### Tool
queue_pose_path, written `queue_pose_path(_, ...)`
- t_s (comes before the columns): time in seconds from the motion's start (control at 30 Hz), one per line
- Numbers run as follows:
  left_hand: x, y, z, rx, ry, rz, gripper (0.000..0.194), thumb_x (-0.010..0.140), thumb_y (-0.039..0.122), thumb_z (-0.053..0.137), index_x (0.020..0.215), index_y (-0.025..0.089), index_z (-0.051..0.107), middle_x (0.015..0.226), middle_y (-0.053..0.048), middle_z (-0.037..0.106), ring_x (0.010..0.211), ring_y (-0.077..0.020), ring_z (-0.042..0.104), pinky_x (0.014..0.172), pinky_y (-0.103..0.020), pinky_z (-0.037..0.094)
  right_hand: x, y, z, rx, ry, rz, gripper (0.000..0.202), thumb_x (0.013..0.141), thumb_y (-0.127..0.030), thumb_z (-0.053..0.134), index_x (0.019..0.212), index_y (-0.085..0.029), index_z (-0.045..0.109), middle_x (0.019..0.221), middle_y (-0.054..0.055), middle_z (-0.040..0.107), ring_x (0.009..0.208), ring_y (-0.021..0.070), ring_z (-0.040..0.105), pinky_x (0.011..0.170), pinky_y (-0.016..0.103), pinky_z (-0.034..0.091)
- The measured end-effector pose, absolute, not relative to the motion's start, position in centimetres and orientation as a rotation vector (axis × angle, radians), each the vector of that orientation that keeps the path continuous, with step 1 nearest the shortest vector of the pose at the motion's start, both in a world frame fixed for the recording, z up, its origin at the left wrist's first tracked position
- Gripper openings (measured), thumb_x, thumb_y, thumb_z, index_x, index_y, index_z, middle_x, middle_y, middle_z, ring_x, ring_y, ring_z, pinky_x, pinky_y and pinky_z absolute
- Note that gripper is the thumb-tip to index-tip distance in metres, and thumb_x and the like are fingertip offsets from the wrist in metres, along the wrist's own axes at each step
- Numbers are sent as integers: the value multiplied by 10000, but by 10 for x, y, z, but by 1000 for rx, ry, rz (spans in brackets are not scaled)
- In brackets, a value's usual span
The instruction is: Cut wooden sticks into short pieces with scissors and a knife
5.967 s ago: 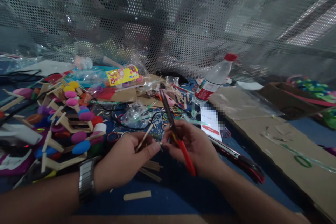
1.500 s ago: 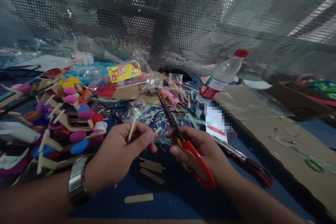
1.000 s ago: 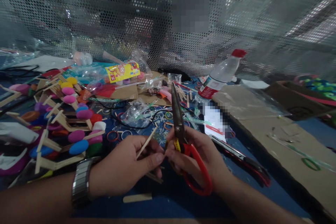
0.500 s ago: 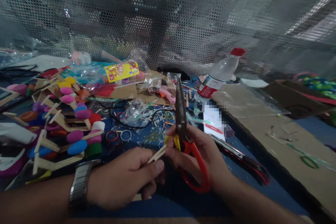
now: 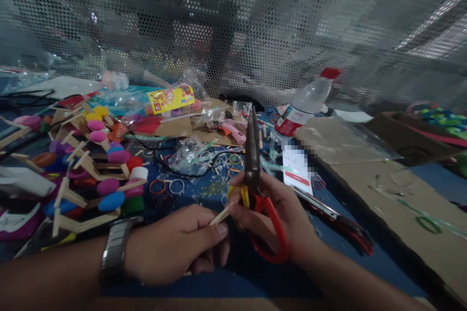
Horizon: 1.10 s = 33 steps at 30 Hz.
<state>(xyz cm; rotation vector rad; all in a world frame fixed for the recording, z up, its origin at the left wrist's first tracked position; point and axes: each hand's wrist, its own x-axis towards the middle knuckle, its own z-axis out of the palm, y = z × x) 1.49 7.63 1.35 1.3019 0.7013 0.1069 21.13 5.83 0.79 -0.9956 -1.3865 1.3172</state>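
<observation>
My left hand [image 5: 178, 245] pinches a thin wooden stick [image 5: 219, 216] between thumb and curled fingers; the other end of it is hidden inside the hand. In my right hand [image 5: 284, 223] is a pair of scissors [image 5: 252, 155] with red handles, the blades closed and pointing up and away. Right thumb and fingertips also touch the stick's tip, close to the left thumb. Yellow tape or a band shows on the scissors' handle near the pivot. Left of my left hand lie several jointed wooden-stick pieces [image 5: 87, 165] with coloured oval pads.
A box cutter [image 5: 339, 221] lies right of my hands, beside a lit phone [image 5: 296, 170]. Behind them leans a red-capped bottle [image 5: 304, 104]. Cardboard [image 5: 394, 199] covers the right side. Small rubber bands [image 5: 176, 186], scraps and plastic wrappers lie ahead, before a perforated metal screen [image 5: 219, 24].
The stick has turned slightly, its two strips now looking like one. Both hands have barely moved. The surroundings have shifted a little with the camera.
</observation>
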Motion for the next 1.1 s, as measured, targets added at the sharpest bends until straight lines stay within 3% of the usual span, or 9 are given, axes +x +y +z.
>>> queue_pose_path(0.17,16,80,19,1258,682,119,391,941,570,482,888,184,518,600,62,511,447,-54,327,416,-147,254,214,60,6,-997,-1384,1230,296,783,-279,819,979,-227,603,739,-33,641,549,96,575,497,211,482)
queue_pose_path(0.3,16,87,21,1238,668,232,450,975,574,365,958,174,571,656,21,607,363,-39,362,352,-149,260,222,68,6,-1018,-1281,1122,333,764,-294,833,995,-247,597,721,-51,637,504,94,565,466,217,486)
queue_pose_path(0.43,17,92,22,1186,765,387,383,978,441,397,914,156,645,623,17,580,416,-64,449,391,-148,387,233,77,8,-1059,-1197,967,315,776,-311,817,1002,-259,604,729,-57,626,491,103,574,471,246,516)
queue_pose_path(0.6,18,92,17,1120,770,465,297,902,343,495,774,129,656,614,-2,563,516,-90,510,441,-155,432,242,79,12,-1036,-1120,895,289,775,-247,815,995,-266,629,761,-47,624,531,112,585,506,258,538)
queue_pose_path(0.8,16,92,19,1178,745,417,270,898,357,572,747,135,598,644,31,540,493,-48,481,480,-149,392,239,79,11,-1001,-1091,954,280,780,-259,821,989,-274,636,711,-56,615,522,103,578,486,236,519)
queue_pose_path(1.1,20,89,18,1245,786,423,251,864,381,663,824,136,629,687,34,586,545,-64,508,546,-192,443,230,75,7,-1050,-1196,996,482,732,-314,855,1106,-288,552,709,-64,644,459,98,579,427,227,504)
